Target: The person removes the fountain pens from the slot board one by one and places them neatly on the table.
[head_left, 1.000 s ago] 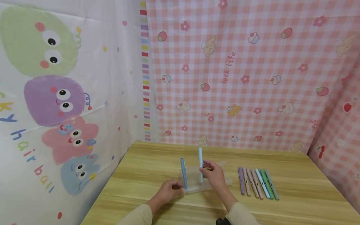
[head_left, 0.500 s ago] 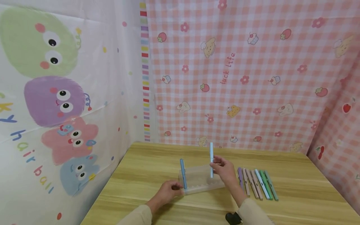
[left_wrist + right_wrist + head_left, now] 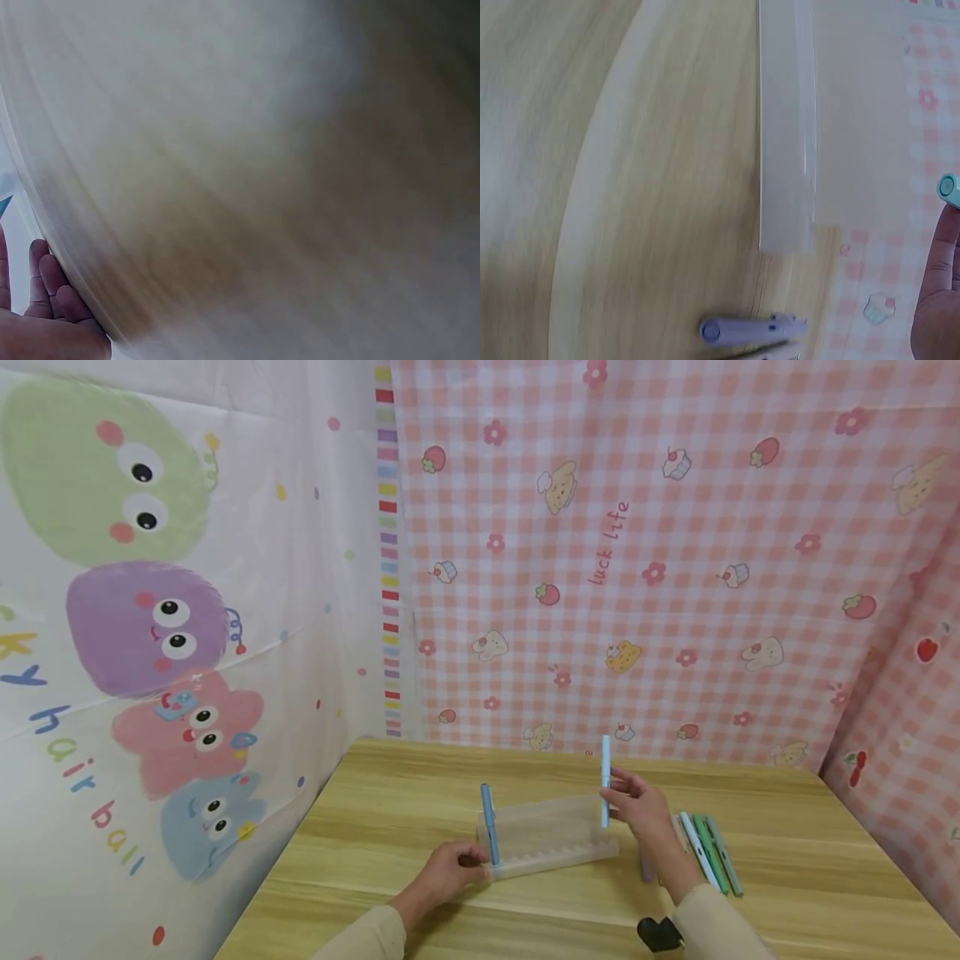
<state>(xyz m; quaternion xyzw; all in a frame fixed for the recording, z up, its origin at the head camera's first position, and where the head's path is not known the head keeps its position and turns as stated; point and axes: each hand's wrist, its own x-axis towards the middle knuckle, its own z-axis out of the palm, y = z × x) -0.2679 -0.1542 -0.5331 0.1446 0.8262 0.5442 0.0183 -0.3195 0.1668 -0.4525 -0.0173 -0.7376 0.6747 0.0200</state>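
Note:
A translucent pen stand (image 3: 551,858) with a notched front ledge and an upright back panel is on the table. My left hand (image 3: 452,870) holds its left end with thumb and fingers. A blue pen (image 3: 489,824) stands nearly upright at that end, beside my fingertips. My right hand (image 3: 643,810) pinches a light blue pen (image 3: 605,781) upright, at the stand's right end, with the pen's lower tip above the ledge. In the right wrist view, only one end of this pen (image 3: 949,186) shows by the fingers; the left wrist view is mostly blurred.
To the right lie several pens in a row, including a pale blue pen (image 3: 703,852), a green pen (image 3: 716,853) and a purple pen (image 3: 750,330), partly behind my right arm. A black object (image 3: 660,935) is by the right sleeve. Printed cloth (image 3: 637,610) hangs behind the table.
My right hand has moved rightward and slightly up with the light blue pen, from mid-stand to its right end. The left hand and the blue pen have stayed in place.

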